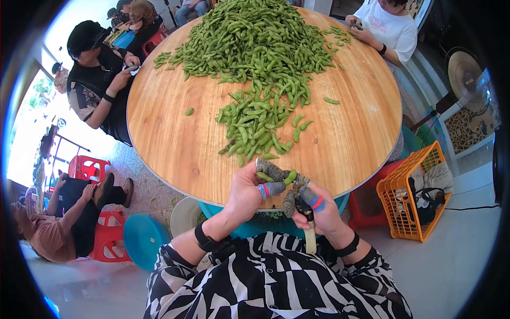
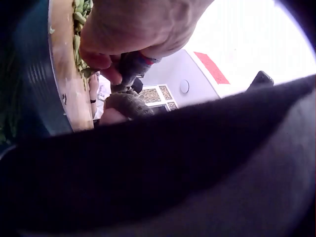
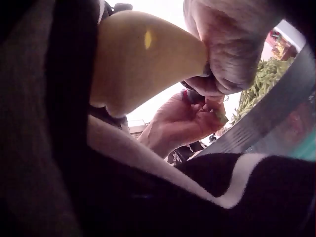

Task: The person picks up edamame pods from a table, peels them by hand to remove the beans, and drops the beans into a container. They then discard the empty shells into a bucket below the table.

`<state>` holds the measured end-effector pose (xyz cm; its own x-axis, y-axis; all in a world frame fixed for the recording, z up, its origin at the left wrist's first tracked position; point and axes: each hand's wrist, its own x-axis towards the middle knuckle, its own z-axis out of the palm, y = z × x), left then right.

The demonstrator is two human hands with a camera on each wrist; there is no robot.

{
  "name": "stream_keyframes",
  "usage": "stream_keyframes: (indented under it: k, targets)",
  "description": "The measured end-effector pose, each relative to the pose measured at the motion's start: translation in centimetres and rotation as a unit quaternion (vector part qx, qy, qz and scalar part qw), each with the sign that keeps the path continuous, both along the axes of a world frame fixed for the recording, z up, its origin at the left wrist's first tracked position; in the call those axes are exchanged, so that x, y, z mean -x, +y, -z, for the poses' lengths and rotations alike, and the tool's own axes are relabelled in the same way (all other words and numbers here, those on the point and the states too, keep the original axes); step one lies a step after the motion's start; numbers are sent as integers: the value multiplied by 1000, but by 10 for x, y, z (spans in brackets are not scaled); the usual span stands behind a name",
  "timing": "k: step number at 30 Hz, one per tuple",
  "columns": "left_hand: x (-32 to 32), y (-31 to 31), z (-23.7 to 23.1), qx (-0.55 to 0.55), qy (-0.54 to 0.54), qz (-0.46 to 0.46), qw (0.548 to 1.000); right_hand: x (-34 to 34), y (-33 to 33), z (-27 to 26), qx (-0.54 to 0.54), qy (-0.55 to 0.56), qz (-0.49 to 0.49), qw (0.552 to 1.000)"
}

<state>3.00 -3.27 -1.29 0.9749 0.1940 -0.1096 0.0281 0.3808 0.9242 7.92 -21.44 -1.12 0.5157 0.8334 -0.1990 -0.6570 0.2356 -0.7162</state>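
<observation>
My left hand, with grey finger covers on thumb and forefinger, pinches green soybean pods above the near edge of the round wooden table. Close beside it, my right hand grips a tool with a cream handle and a black part; its working end is hidden by the fingers. The right fingers also wear grey covers, tied with red at the thumb. In the right wrist view the cream handle sticks out below the hand. A loose batch of pods lies just beyond both hands.
A large heap of pods covers the table's far part. People sit around the table and at the left. A blue basin stands left of me, an orange crate holding cloth right. A teal tub sits under the near edge.
</observation>
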Motion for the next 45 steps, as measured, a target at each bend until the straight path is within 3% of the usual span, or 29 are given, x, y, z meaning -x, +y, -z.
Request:
stream_keyframes:
  k: [14,18,21,23,24,26,30,31,32,33,34,35,39,41,42,43,44,45]
  targets:
    - [8,2,-9,-94,-7,36,995,4,0,-4,29,2,21,999]
    - [13,-4,-3,-127,-27,6,992,1,-1,-2,31,4,29,999]
    - [10,-4,-3,-86,-56,2,995,-2,-1,-1,-6,44,21,999]
    - [7,-3,-2,76,-27,17,997,-3,-1,0,-20,64,19,998]
    - [7,-1,1,76,-27,17,997,-4,-2,4,-51,74,-2,996]
    - [6,4,6,293,3,108,950,-4,-2,9,-82,83,-23,993]
    - [7,-2,0,347,24,113,931,-5,-1,11,-98,116,-31,988]
    - [8,-6,-8,134,-16,59,989,-7,-1,11,-85,119,-20,989]
    - [7,-7,-12,-87,-56,1,995,-8,1,11,-85,117,-21,989]
    - [7,-6,-11,-87,-57,2,995,-8,2,13,-75,154,0,985]
    - [7,-5,-7,-322,-173,-38,930,-7,3,14,-65,192,20,979]
    - [8,-3,-5,-534,-276,-77,796,-8,3,12,-64,192,18,979]
    - [10,-1,-9,-592,-283,-82,750,-4,7,1,-28,176,20,984]
    - [11,-7,-14,-324,-149,-69,932,-1,10,-3,-26,163,25,986]
    - [11,-4,-15,-325,-147,-69,932,0,12,-4,-5,103,42,994]
    - [8,1,-17,-157,-52,-36,985,0,13,-5,14,38,60,997]
    - [5,6,-19,16,41,-3,999,-2,14,-8,12,35,59,998]
    - [6,8,-24,67,48,17,996,-3,13,-11,26,-8,47,999]
